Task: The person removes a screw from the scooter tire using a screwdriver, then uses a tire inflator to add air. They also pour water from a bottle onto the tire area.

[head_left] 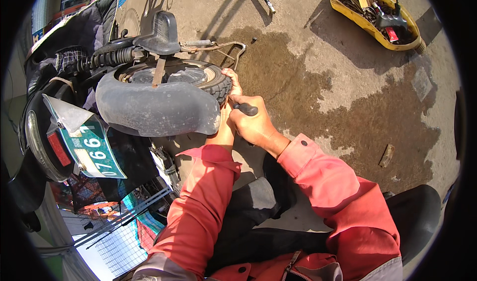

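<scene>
The rear wheel of a scooter, with a black treaded tyre [221,86], lies left of centre under a dusty grey mudguard [159,107]. My left hand [235,84] is closed against the tyre's right edge, its fingers curled over the tread. Just beside it, my right hand [256,122] is wrapped around a tool with a black rounded handle [247,108]. The tool's working end is hidden between my hands and the tyre. My right hand partly covers my left wrist.
On the left are the scooter's spring shock absorber [112,57], green number plate [92,149] and red reflector [59,149]. A bent metal stand [241,52] juts beyond the wheel. A yellow tub [343,11] of tools stands far right. Wet ground [293,87] and a small block [386,156] lie right.
</scene>
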`<action>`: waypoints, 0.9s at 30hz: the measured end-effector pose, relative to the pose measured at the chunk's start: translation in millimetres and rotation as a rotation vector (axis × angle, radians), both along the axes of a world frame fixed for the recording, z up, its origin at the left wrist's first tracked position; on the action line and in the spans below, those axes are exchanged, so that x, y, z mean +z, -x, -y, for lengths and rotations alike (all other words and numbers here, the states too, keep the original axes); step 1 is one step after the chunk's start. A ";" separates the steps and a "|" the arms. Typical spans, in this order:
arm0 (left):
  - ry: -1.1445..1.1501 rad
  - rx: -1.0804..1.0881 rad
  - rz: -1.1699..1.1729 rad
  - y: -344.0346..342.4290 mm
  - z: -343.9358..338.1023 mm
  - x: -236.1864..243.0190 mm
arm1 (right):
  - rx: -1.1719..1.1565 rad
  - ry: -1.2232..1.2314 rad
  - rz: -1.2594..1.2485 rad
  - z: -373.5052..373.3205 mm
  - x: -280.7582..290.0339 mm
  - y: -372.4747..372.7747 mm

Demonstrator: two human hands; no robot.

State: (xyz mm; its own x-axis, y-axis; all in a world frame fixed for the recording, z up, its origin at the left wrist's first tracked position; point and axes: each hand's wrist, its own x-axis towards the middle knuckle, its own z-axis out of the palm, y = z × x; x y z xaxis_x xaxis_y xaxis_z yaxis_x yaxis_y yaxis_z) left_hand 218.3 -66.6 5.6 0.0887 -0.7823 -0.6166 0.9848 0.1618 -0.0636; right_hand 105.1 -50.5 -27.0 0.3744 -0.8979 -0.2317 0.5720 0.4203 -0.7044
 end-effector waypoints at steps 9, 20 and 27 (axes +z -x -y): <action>0.028 -0.003 0.014 4.1 8.4 2.5 | 0.331 0.570 -0.565 30.5 11.6 38.1; 0.068 0.031 -0.114 0.6 16.3 -7.9 | 0.143 0.316 -0.297 29.9 5.5 16.7; -0.228 -1.629 2.576 -27.0 -21.2 -0.5 | 0.107 -0.731 0.314 31.7 30.7 12.6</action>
State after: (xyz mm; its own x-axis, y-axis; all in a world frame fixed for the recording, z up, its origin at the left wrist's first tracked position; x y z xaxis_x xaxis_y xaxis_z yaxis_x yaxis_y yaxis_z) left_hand 245.3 -45.4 5.1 0.0686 -0.8940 -0.4427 -0.9736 -0.1569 0.1660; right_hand 92.4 -82.2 3.7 0.5951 -0.5152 -0.6167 0.6282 0.7769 -0.0428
